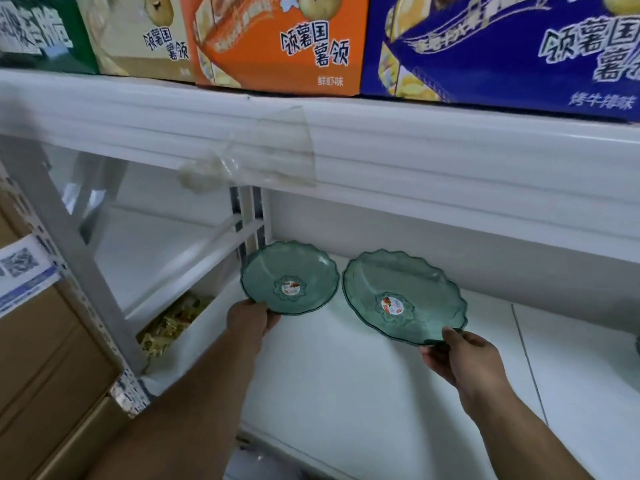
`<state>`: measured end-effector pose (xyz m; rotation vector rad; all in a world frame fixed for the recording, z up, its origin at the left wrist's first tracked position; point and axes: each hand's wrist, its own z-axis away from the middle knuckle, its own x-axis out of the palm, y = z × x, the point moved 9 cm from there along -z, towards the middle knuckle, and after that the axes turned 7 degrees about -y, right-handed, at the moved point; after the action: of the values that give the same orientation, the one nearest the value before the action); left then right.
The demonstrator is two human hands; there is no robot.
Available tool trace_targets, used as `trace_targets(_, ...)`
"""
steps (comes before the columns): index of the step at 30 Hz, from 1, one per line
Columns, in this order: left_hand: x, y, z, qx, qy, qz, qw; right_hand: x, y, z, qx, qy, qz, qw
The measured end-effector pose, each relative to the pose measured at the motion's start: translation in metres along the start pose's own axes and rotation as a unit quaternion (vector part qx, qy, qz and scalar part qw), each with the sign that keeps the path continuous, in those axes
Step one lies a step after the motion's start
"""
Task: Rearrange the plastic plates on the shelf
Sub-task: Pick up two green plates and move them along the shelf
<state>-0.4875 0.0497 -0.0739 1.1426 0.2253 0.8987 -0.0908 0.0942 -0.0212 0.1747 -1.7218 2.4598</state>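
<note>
Two green plates are held side by side over the white shelf (346,393). The left plate (289,278) is pinched at its near rim by the left hand (251,320). The right plate (403,296) is tilted and gripped at its near rim by the right hand (457,355). Snack boxes (277,43) are stacked on the shelf above.

Bare white shelf (363,393) is lying open at lower centre and right; two green plates (289,279) (403,295) are blocking mid-frame, upper shelf edge (415,157) is overhanging.

White shelf (346,375), two green plates (289,278) (scalloped rims) on it
</note>
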Motion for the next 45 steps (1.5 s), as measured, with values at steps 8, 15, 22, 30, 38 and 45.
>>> trace_targets(8, 0.006, 0.0, -0.04, -0.013, -0.008, -0.038, 0.999, 0.044, 0.007, -0.033, 0.017, -0.012, 0.01, 1.0)
trace_targets(15, 0.015, 0.001, -0.053, -0.008, -0.012, 0.019, 1.0, 0.092, 0.005, -0.063, 0.029, -0.028, 0.04, 0.998)
trace_targets(22, 0.021, 0.002, -0.043, 0.001, -0.05, 0.082, 0.995, 0.165, 0.007, -0.085, 0.018, -0.076, 0.109, 0.991)
trace_targets(30, 0.014, 0.006, -0.043, 0.008, -0.071, 0.068, 0.995, 0.225, 0.023, -0.1, 0.034, -0.126, 0.174, 0.976)
trace_targets(38, 0.018, 0.011, -0.044, 0.015, -0.108, 0.043, 0.993, 0.235, 0.025, -0.104, 0.054, -0.115, 0.187, 0.974)
trace_targets(45, 0.018, 0.013, -0.047, 0.026, -0.146, -0.052, 0.988, 0.203, 0.029, -0.125, 0.015, -0.098, 0.323, 0.941)
